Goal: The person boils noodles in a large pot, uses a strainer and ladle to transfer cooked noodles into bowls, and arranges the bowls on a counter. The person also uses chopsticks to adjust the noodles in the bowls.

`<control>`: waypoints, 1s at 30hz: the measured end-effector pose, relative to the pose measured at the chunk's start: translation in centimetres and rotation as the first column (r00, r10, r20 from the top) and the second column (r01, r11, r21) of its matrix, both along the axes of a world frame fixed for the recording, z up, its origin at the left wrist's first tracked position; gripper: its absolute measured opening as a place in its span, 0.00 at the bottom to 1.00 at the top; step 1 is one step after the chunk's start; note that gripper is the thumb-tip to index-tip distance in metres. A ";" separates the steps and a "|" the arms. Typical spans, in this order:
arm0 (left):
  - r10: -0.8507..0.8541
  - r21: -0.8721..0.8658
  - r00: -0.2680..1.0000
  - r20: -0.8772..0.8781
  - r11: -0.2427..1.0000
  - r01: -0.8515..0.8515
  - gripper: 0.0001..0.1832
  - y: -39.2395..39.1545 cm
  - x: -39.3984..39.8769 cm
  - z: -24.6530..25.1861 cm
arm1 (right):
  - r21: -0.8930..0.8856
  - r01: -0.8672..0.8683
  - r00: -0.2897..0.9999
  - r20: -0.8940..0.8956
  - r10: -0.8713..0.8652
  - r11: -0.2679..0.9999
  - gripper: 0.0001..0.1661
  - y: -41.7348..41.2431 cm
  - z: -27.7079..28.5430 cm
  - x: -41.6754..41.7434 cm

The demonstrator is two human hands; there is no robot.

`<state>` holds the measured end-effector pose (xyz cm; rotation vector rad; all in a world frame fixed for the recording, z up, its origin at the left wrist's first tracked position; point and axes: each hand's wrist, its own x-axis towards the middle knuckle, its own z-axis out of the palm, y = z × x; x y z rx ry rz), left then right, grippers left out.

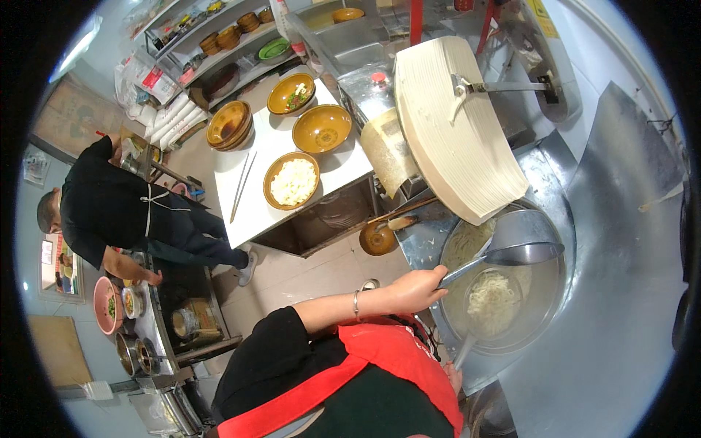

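Note:
My left hand (419, 290), a bracelet at its wrist, is closed on the handle of a large metal ladle (523, 238). The ladle's bowl hangs over the upper part of a wide, round pot (556, 306) of cloudy liquid. Pale noodles (492, 301) lie in a round strainer (509, 335) within the pot, below the ladle in the picture. My right hand (453, 378), partly hidden by the red apron, is at the strainer's handle (465, 353). A big ridged block of pale dough (457, 126), held by a metal arm, hangs beside the pot.
A white table (241, 235) holds a bowl of noodles (293, 182), other brown bowls (322, 128) and chopsticks (241, 189). A brown bowl (378, 238) sits between table and pot. A person in black (120, 202) stands at a side counter at left. Metal sheeting (619, 274) borders the pot.

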<state>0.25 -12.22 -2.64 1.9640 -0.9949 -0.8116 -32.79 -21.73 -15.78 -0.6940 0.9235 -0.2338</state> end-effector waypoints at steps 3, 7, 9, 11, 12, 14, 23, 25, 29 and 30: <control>-0.005 0.019 0.994 0.110 1.000 0.003 0.15 -0.6 0.3 0.3 | -0.054 0.012 0.995 -0.098 -0.017 0.998 0.06 0.1 -1.8 -0.6; -0.046 0.080 0.926 0.376 0.997 0.017 0.08 -1.2 0.9 -2.6 | 0.189 0.118 0.993 0.002 -0.121 0.975 0.09 -0.2 -1.3 -0.8; -0.062 0.140 0.927 0.370 0.990 0.010 0.12 -1.6 1.5 -4.8 | 0.299 0.143 0.986 0.036 -0.161 0.943 0.08 -0.9 -0.4 0.4; -0.041 0.047 0.919 0.392 0.999 0.025 0.09 -2.9 1.1 -6.3 | 0.264 0.091 0.972 0.187 -0.144 0.960 0.06 -2.1 0.1 0.5; -0.046 0.049 0.941 0.336 0.998 0.031 0.09 -3.3 0.8 -7.2 | 0.168 0.104 0.989 0.089 -0.121 0.980 0.06 -2.0 1.4 0.5; -0.040 0.088 0.980 0.194 0.996 0.023 0.09 -4.3 0.2 -10.3 | -0.012 0.048 0.993 -0.106 -0.049 0.999 0.06 -2.2 5.0 1.7; 0.099 0.162 0.273 -0.957 0.962 0.218 0.11 -7.0 -4.4 -8.2 | -0.467 -0.164 0.800 -0.578 -0.160 0.869 0.08 -1.2 12.9 3.1; 0.125 0.181 0.261 -0.957 0.962 0.203 0.11 -7.2 -4.7 -7.3 | -0.542 -0.230 0.727 -0.648 -0.228 0.808 0.08 -1.0 13.7 4.0; 0.028 0.093 0.265 -0.964 0.967 0.237 0.11 -7.6 -4.7 -7.8 | -0.734 -0.385 0.681 -0.635 -0.364 0.559 0.09 -0.9 11.0 1.1; -0.004 0.071 0.291 -0.957 0.966 0.247 0.11 -7.5 -4.5 -7.7 | -0.755 -0.357 0.691 -0.609 -0.388 0.550 0.09 -0.8 11.0 1.0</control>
